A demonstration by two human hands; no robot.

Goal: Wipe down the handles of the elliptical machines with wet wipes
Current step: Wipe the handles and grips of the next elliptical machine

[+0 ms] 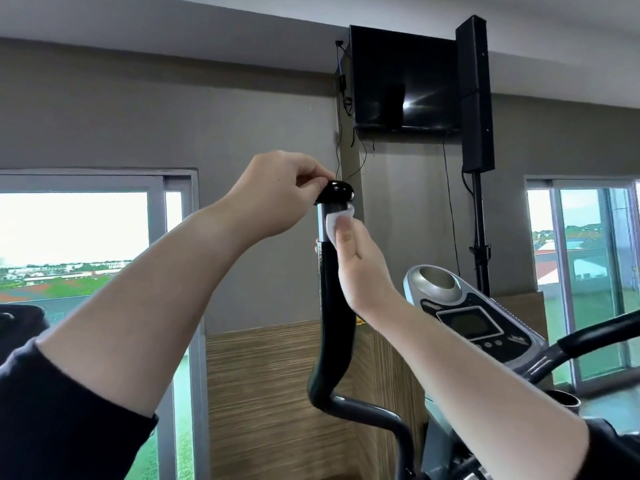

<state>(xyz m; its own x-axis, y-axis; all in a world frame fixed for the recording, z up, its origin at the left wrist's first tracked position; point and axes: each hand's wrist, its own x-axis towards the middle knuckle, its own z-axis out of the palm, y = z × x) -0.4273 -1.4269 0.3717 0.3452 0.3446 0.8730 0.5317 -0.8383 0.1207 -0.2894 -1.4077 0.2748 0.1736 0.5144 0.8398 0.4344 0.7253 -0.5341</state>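
Note:
The elliptical's left handle (pixel 332 327) rises as a black padded tube to a glossy black end cap (pixel 337 195). My left hand (pixel 277 192) pinches that cap from the left with curled fingers. My right hand (pixel 360 261) wraps around the tube just under the cap and presses a white wet wipe (pixel 337 225) against a silver band there. The right handle (pixel 595 336) reaches in from the right edge, untouched.
The grey console (pixel 464 317) with its display sits right of the held handle. A dark TV (pixel 403 77) and a tall black speaker (pixel 474 95) on a stand are on the wall ahead. Windows flank both sides; wood panelling runs below.

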